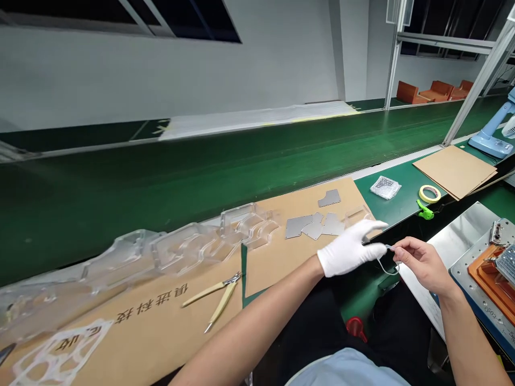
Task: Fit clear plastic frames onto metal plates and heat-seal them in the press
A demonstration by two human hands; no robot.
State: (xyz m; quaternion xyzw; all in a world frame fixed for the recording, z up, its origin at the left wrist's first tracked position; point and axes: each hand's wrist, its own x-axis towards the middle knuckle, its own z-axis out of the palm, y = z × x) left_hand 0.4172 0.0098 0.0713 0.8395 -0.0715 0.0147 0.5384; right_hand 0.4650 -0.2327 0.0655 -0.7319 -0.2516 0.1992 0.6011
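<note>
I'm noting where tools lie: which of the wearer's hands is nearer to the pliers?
Left. The gloved left hand is to the right of the pliers in the picture, apart from them; the bare right hand is farther right, beyond the left.

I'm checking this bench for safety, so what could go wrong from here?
The thin pale loop pinched by the bare right hand could slip and fall. The closely grouped flat grey plates might scratch one another. Cream-handled metal pliers, lying open, could scuff the nearby clear moulded plastic.
</note>
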